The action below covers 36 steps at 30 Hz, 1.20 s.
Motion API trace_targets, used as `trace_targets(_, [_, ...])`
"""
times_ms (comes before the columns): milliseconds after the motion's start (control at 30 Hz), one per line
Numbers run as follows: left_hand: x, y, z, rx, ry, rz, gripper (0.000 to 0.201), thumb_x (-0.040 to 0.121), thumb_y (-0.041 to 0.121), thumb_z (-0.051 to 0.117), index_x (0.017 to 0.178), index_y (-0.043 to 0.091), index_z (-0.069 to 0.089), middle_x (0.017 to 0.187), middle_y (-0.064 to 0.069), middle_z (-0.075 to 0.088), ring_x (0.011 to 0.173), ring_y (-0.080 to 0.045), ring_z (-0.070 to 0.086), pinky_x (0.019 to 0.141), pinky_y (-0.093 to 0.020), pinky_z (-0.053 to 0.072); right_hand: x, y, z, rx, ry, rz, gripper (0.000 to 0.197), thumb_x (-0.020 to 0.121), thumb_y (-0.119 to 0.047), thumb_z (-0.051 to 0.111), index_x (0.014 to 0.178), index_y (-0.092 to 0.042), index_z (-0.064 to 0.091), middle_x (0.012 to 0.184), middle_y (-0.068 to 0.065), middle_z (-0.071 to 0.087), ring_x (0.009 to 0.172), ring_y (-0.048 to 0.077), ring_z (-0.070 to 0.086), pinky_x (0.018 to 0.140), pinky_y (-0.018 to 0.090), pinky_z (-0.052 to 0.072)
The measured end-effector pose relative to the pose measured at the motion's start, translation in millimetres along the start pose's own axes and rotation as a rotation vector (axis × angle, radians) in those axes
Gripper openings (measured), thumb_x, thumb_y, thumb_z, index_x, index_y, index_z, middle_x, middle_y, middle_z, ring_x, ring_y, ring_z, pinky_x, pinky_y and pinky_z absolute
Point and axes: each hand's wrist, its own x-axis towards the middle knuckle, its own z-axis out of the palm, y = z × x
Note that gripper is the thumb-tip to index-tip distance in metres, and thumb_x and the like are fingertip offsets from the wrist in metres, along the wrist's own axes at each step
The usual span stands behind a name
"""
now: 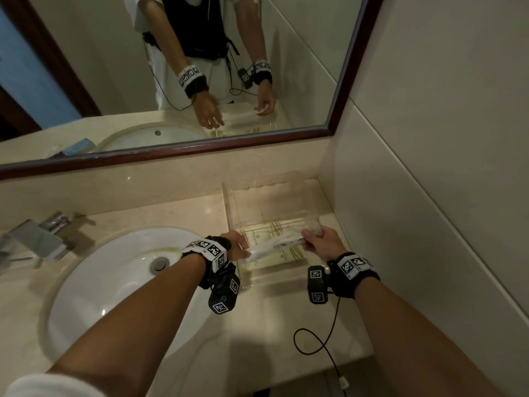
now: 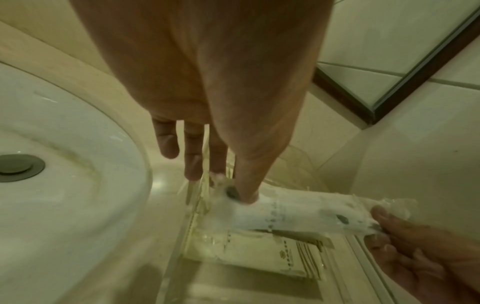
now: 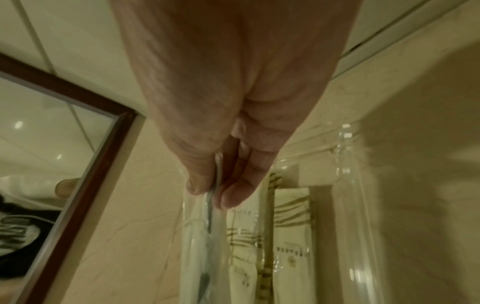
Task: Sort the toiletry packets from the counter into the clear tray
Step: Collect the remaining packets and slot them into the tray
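Observation:
A long white toiletry packet (image 1: 273, 245) (image 2: 298, 214) (image 3: 200, 236) hangs level just above the near part of the clear tray (image 1: 257, 202) (image 3: 348, 205). My left hand (image 1: 243, 249) (image 2: 241, 195) pinches its left end with thumb and forefinger; the other fingers stay straight. My right hand (image 1: 310, 239) (image 2: 384, 226) (image 3: 210, 195) pinches its right end between thumb and fingers. Under the packet, cream packets with gold stripes (image 1: 286, 256) (image 2: 259, 253) (image 3: 291, 236) lie flat on the tray floor.
The tray sits in the counter's back right corner against the tiled wall (image 1: 429, 196). A white sink (image 1: 114, 282) with a chrome faucet (image 1: 43, 236) lies to the left. A framed mirror (image 1: 200, 81) hangs behind. A black cable (image 1: 320, 342) trails over the counter's front.

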Motion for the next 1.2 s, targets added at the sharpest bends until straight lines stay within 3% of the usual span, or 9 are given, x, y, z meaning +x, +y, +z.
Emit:
trace_targets(233, [8.5,0.7,20.2,-0.039,-0.073,-0.026,0.027,0.089,0.012,0.061,0.114,0.006,0.065,0.118,-0.015,0.066,0.091,-0.021,0.062,0.084,-0.028,0.05,-2.0,18.4,-10.5,-0.034,0.053,0.087,0.015,0.092,-0.002,0.061,0.106,0.004,0.059,0.08,0.016,0.064,0.062,0.02,0.061,0.056,0.021,0.059])
trace_targets(333, [10.4,-2.1,27.4,-0.05,-0.081,-0.044,0.028,0.088,0.008,0.06,0.115,0.005,0.065,0.12,-0.015,0.065,0.1,-0.026,0.064,0.09,-0.031,0.05,-4.8,21.8,-12.0,-0.146,0.047,0.123,0.007,0.087,0.001,0.063,0.086,-0.002,0.057,0.074,0.014,0.061,0.055,0.017,0.06,0.057,0.023,0.058])
trace_targets(433, [11.0,-4.5,35.0,-0.062,-0.087,-0.075,0.028,0.087,0.01,0.063,0.113,0.0,0.064,0.121,-0.018,0.063,0.105,-0.032,0.063,0.083,-0.029,0.048,-3.9,29.0,-15.2,-0.341,0.029,0.156,0.015,0.076,-0.009,0.069,0.07,-0.011,0.055,0.067,0.011,0.066,0.061,0.022,0.065,0.076,0.042,0.059])
trace_targets(500, [12.4,-7.9,39.5,-0.064,-0.083,-0.085,0.029,0.088,0.013,0.063,0.114,0.001,0.064,0.121,-0.018,0.064,0.109,-0.033,0.063,0.085,-0.03,0.049,-3.5,34.0,-15.3,-0.453,0.007,0.154,0.009,0.071,-0.018,0.068,0.073,-0.012,0.061,0.07,0.013,0.073,0.064,0.024,0.068,0.079,0.046,0.059])
trace_targets(600, [12.0,-12.3,46.9,-0.012,-0.052,-0.082,0.027,0.088,0.018,0.063,0.112,0.008,0.066,0.117,-0.013,0.066,0.107,-0.029,0.065,0.086,-0.029,0.051,-12.7,32.9,-9.6,-0.53,0.047,0.145,0.004,0.081,-0.011,0.062,0.083,-0.013,0.061,0.075,0.009,0.07,0.055,0.018,0.066,0.058,0.027,0.058])
trace_targets(700, [14.2,-15.7,57.1,0.022,-0.043,-0.075,0.026,0.087,0.019,0.064,0.111,0.01,0.068,0.116,-0.011,0.067,0.105,-0.028,0.066,0.085,-0.028,0.051,-17.1,35.0,-6.1,-0.626,0.056,0.139,0.007,0.083,-0.012,0.058,0.088,-0.013,0.062,0.082,0.009,0.069,0.052,0.016,0.065,0.047,0.022,0.052])
trace_targets(867, [14.4,-18.6,61.9,0.058,0.032,-0.031,0.027,0.091,0.015,0.056,0.114,0.01,0.067,0.127,-0.008,0.061,0.116,-0.025,0.059,0.094,-0.026,0.045,-15.1,38.7,-3.8,-0.743,0.033,0.15,0.016,0.087,-0.018,0.053,0.1,-0.014,0.06,0.096,0.011,0.066,0.068,0.025,0.065,0.052,0.026,0.051])
trace_targets(1000, [14.8,-21.7,67.0,0.083,0.016,-0.019,0.031,0.093,0.016,0.051,0.12,0.011,0.064,0.135,-0.008,0.056,0.124,-0.025,0.053,0.102,-0.027,0.04,-13.1,43.7,-2.8,-0.909,0.054,0.063,0.026,0.092,-0.021,0.052,0.11,-0.005,0.062,0.108,0.016,0.065,0.096,0.033,0.063,0.08,0.036,0.055])
trace_targets(1200, [10.6,-26.5,72.3,0.113,-0.006,0.021,0.036,0.096,0.02,0.046,0.13,0.014,0.057,0.136,-0.009,0.055,0.119,-0.028,0.058,0.101,-0.03,0.044,-15.9,50.2,0.5,-1.071,0.072,-0.027,0.031,0.095,-0.026,0.04,0.116,-0.015,0.061,0.117,0.015,0.054,0.097,0.035,0.06,0.072,0.031,0.047])
